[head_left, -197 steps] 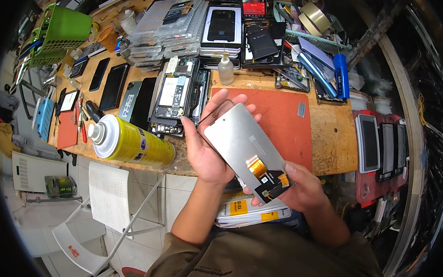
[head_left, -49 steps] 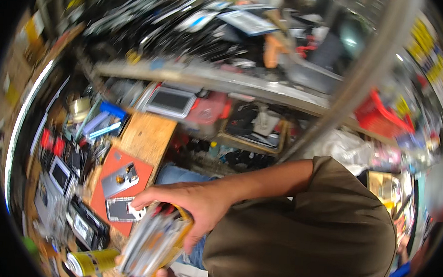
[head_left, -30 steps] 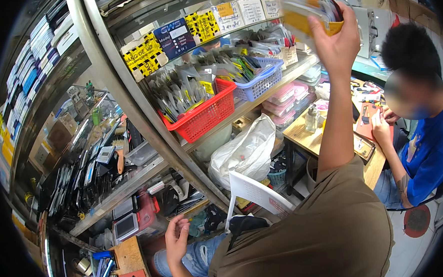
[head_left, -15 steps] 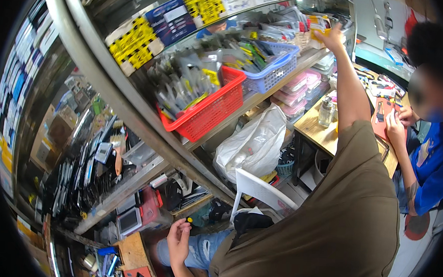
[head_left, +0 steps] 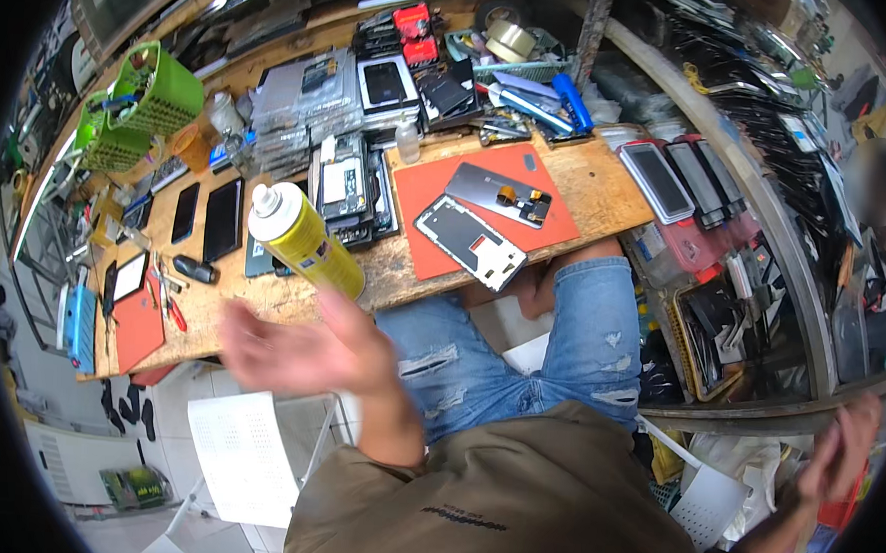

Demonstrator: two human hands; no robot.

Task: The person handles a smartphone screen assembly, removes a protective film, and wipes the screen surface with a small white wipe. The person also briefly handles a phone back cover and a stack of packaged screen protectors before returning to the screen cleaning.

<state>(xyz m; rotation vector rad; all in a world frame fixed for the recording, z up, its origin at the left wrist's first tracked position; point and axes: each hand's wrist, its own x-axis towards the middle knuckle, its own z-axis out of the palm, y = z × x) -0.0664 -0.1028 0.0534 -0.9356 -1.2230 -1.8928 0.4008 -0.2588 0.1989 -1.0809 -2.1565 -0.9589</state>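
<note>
My left hand [head_left: 304, 354] is blurred by motion over the front edge of the workbench, thumb apart from the fingers, with nothing visible in it. Just beyond it stands a yellow spray can [head_left: 314, 245] with a white nozzle. At the far right, my right hand [head_left: 840, 453] is raised beside the metal shelf frame; its fingers are blurred, and whether it holds anything is unclear. Ahead of my lap, an orange-red mat [head_left: 420, 240] carries a grey phone panel [head_left: 502, 195] with a flex cable and a phone frame [head_left: 470, 243] with a pale border.
Stacked phone parts [head_left: 348, 186], a small bottle [head_left: 407, 141] and dark phones [head_left: 223, 220] crowd the wooden bench. A green basket [head_left: 157, 91] stands at back left, a white chair [head_left: 243, 456] below. On the right are shelves of phones [head_left: 658, 183] and a metal post [head_left: 779, 264].
My view has swung left from the shelf baskets to the workbench. The right hand has left the yellow packet on the shelf. The small black-and-yellow item at my left fingers no longer shows.
</note>
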